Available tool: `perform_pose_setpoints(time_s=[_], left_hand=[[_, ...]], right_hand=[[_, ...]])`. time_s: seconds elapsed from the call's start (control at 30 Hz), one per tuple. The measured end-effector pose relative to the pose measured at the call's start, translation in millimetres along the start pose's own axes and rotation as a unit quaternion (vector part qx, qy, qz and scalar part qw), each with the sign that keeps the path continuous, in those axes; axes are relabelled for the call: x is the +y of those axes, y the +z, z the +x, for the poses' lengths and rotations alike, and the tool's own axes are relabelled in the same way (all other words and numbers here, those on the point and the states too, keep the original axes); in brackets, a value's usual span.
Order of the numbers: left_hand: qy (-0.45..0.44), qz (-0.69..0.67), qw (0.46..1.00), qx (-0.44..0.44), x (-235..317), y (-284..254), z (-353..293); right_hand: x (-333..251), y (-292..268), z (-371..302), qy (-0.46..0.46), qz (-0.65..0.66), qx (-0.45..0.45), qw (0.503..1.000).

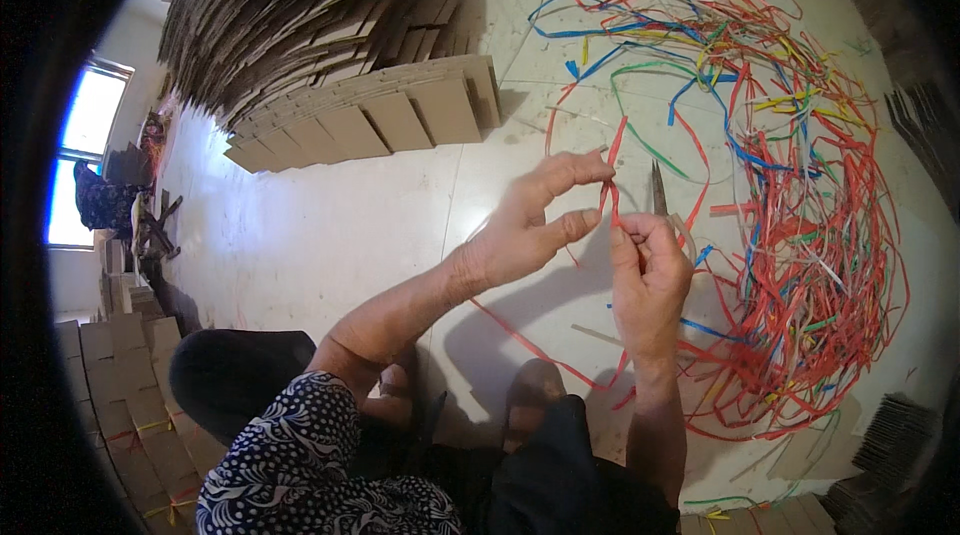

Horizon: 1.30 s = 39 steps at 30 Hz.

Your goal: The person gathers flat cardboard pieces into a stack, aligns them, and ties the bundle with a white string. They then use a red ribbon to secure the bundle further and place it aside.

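A thin red plastic strip (615,140) is looped in front of me, between my two hands. My left hand (535,210) has its fingertips on the strip at the loop, its thumb a little below. Close by on the right, my right hand (652,270) pinches the lower part of the same strip between thumb and fingers. A pointed dark metal blade (658,187) sticks up beside the right hand's fingers; its lower end is hidden, so I cannot tell whether that hand holds it. Red strip (530,345) also trails across the floor below my hands.
A large tangle of red, blue, yellow, green and white strips (820,285) spreads over the floor at right. Rows of brown cardboard pieces (400,120) stand at the far left. Tied cardboard bundles (125,365) are stacked at the near left, and dark-edged cardboard (893,435) lies near right.
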State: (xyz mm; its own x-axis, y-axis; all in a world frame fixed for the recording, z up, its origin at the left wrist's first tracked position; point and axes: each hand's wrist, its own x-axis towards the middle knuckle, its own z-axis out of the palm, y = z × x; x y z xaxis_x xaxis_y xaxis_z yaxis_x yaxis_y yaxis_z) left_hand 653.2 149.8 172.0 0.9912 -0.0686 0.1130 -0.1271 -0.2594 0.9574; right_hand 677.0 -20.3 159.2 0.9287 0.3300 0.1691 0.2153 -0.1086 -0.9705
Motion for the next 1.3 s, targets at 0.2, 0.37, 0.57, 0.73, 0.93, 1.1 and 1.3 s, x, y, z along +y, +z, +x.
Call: perform_pose_setpoints(time_s=[0.2, 0.37, 0.57, 0.73, 0.93, 1.1, 1.3], left_hand=[[0.074, -0.040, 0.996, 0.039, 4.3, 16.0, -4.5], [0.010, 0.023, 0.999, 0.045, 12.3, 10.5, -4.6], [-0.122, -0.176, 0.971, 0.107, 18.9, -0.6, 5.0], [-0.139, -0.337, 0.927, 0.089, 29.5, -1.7, 6.1], [-0.084, -0.397, 0.910, 0.084, 33.5, 0.8, 0.7], [-0.060, -0.417, 0.904, 0.068, 39.1, 6.2, 0.5], [0.003, -0.298, 0.948, 0.110, 44.8, 14.4, -3.2]], right_hand=[[-12.4, 3.2, -9.2, -0.073, -0.002, 0.019, 0.997], [-18.6, -2.1, -17.2, -0.051, 0.038, 0.050, 0.997], [-21.7, -17.2, -11.2, 0.046, 0.075, 0.080, 0.993], [-21.6, -20.0, -8.5, 0.082, 0.085, 0.060, 0.991], [-24.2, -13.4, -12.2, -0.030, 0.007, 0.032, 0.999], [-23.4, -11.7, -17.5, 0.001, 0.029, -0.002, 1.000], [-28.4, -10.0, -10.7, -0.042, 0.083, 0.029, 0.995]])
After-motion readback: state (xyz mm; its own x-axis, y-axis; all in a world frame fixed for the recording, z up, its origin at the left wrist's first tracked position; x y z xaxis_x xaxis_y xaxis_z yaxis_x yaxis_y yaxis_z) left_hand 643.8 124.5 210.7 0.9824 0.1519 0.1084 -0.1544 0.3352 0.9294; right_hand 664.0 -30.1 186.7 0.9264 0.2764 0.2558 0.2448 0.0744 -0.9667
